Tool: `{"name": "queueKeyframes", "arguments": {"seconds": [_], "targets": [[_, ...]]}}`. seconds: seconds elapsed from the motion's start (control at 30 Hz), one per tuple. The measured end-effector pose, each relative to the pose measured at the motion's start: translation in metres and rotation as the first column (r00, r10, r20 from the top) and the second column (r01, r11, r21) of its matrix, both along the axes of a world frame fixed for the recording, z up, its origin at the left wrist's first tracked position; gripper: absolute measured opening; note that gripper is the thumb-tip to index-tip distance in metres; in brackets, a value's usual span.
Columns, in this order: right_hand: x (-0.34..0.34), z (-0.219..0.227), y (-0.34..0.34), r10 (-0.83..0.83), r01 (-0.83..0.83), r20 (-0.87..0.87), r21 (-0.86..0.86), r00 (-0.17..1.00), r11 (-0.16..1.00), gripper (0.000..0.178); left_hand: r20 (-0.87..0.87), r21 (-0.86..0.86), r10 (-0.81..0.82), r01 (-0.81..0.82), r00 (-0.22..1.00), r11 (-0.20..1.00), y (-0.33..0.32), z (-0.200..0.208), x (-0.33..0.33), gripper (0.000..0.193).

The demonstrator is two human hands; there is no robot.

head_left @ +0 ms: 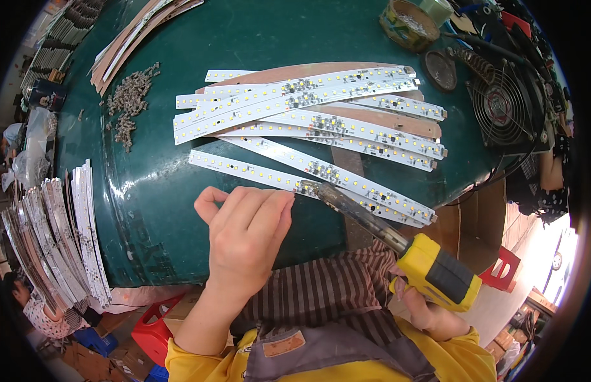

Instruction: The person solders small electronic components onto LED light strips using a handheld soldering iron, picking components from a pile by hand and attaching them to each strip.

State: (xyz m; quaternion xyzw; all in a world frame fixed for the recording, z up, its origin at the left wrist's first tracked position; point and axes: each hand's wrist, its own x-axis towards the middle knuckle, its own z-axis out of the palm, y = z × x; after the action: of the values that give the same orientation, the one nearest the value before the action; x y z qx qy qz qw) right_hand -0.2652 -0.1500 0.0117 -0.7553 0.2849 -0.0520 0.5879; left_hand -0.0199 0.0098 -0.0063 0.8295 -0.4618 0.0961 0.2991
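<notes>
My right hand (417,307) grips a yellow and black soldering gun (438,270), its fingers partly hidden behind the handle. The gun's long barrel points up and left, and its tip meets or hovers just over the nearest white LED strip (244,170); I cannot tell which. Beside that tip, my left hand (244,235) is closed, thumb and fingers pinched together at the strip's near edge. Whatever they may hold is too small or hidden. Farther back, several more LED strips (365,130) lie fanned across each other, with brown backing pieces (397,121) among them.
The green table (155,210) carries a heap of small grey parts (129,95) and stacked strips (136,38) at far left. More strips (60,242) stand along its left edge. At right are a fan (498,105), a round tin (409,25) and a coiled iron holder (477,63).
</notes>
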Motion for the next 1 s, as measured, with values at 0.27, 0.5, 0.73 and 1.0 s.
{"name": "queueKeyframes", "arguments": {"seconds": [0.27, 0.5, 0.73, 1.0], "targets": [[0.008, 0.006, -0.002, 0.006, -0.006, -0.021, -0.043, 1.000, 0.999, 0.021, 0.050, 0.178, -0.133, 0.122, 0.990, 0.976, 0.001, 0.019, 0.010, 0.025], [0.013, 0.005, -0.007, 0.083, -0.075, 0.066, -0.116, 0.994, 0.990, 0.025, 0.077, 0.252, -0.207, 0.182, 0.975, 0.951, 0.000, 0.024, 0.015, 0.023], [0.016, 0.010, -0.004, 0.057, -0.053, 0.033, -0.098, 0.998, 0.994, 0.029, 0.082, 0.245, -0.204, 0.178, 0.976, 0.953, -0.002, 0.019, 0.012, 0.024], [0.026, 0.000, -0.008, 0.186, -0.110, 0.199, -0.342, 0.962, 0.933, 0.026, 0.003, 0.105, -0.011, 0.011, 1.000, 0.994, 0.001, 0.006, 0.002, 0.022]]}}
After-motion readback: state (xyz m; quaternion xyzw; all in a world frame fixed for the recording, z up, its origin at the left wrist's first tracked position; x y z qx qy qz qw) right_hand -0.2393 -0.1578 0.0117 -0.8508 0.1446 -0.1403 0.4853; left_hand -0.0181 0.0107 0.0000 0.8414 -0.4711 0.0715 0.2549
